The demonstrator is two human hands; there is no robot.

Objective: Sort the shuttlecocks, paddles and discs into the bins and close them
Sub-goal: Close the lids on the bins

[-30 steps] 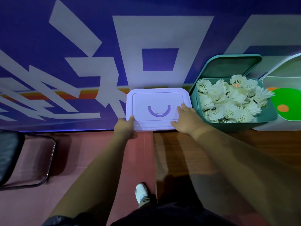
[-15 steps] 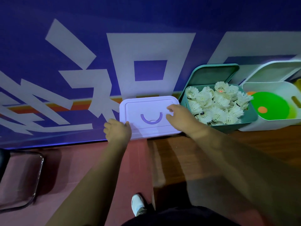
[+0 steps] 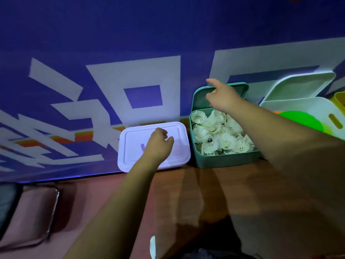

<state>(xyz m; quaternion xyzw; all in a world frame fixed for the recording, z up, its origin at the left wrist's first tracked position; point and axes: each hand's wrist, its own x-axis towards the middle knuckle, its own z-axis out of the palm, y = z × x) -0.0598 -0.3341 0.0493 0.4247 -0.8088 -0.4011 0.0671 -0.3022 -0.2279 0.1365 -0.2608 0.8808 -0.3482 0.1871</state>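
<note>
The lavender bin [image 3: 179, 146] sits at the far edge of the brown table [image 3: 205, 193], against the blue wall banner [image 3: 130, 34] with its big white shapes; its lid is down flat, pale and glossy, with rounded corners and a raised inner border. The left hand [image 3: 158, 144] lies over the middle of that lid, fingers curled downward, thumb toward 3 o'clock; it hides the handle, so whether it grips anything cannot be told.

Just beside it, at 3 o'clock, stands the teal bin [image 3: 224, 161], heaped to the rim with white feathered shuttlecocks [image 3: 220, 139], some showing dark cork bands; its teal lid [image 3: 198, 100] stands raised at 12 o'clock, leaning toward the wall. The right hand [image 3: 222, 98] hangs in front of that lid, above the shuttlecocks, fingers loose and grasping nothing, forefinger stretched toward 11 o'clock; whether it touches the lid cannot be told.

At 3 o'clock of the teal bin is the white bin [image 3: 317, 107] with a slot handle in its side wall, its white lid [image 3: 298, 85] tipped up behind it; inside lies a bright green round piece [image 3: 302, 121].

A metal-framed chair [image 3: 52, 212] stands at 8 o'clock, off the table.
</note>
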